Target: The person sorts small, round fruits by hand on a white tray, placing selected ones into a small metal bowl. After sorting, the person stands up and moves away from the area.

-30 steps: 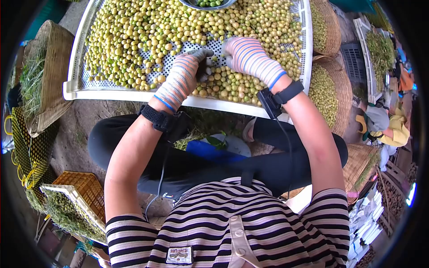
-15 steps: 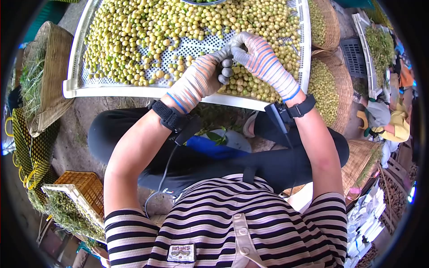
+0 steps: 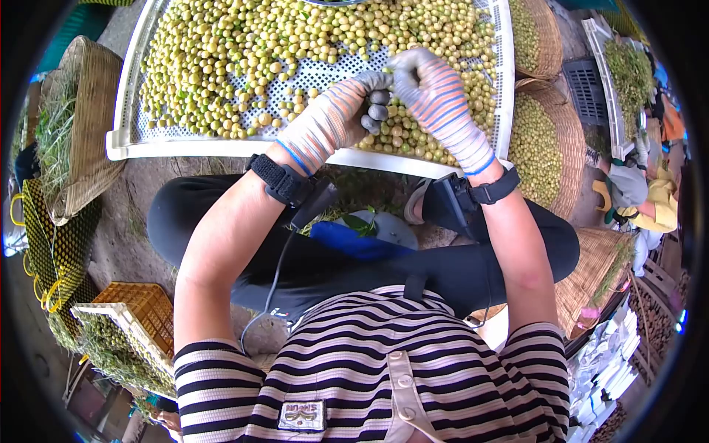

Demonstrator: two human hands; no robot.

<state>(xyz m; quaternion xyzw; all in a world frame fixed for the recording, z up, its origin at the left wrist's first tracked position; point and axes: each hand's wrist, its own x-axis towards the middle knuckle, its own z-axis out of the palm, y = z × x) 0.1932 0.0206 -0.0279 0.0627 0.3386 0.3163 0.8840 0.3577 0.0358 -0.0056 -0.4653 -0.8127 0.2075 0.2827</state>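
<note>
A white perforated tray (image 3: 221,150) holds many small round yellow-green fruits (image 3: 199,81). Over its near part, my left hand (image 3: 336,114), in a striped glove with grey fingertips, is closed with its fingers curled inward; whatever it may hold is hidden. Just to its right, my right hand (image 3: 432,96), gloved the same way, has its thumb and fingers bent together in a pinch, and nothing can be made out between them. The fingertips of both hands are very near each other.
Woven baskets of fruit (image 3: 535,151) stand right of the tray, near a dark crate (image 3: 585,90). At left are a basket of greenery (image 3: 85,125) and an orange crate (image 3: 140,306). Another person (image 3: 653,207) is at far right. A blue thing (image 3: 354,244) lies below the tray.
My hands have drawn slightly apart at the fingertips. My right hand has turned a little more upright, and my left hand has moved slightly to the right.
</note>
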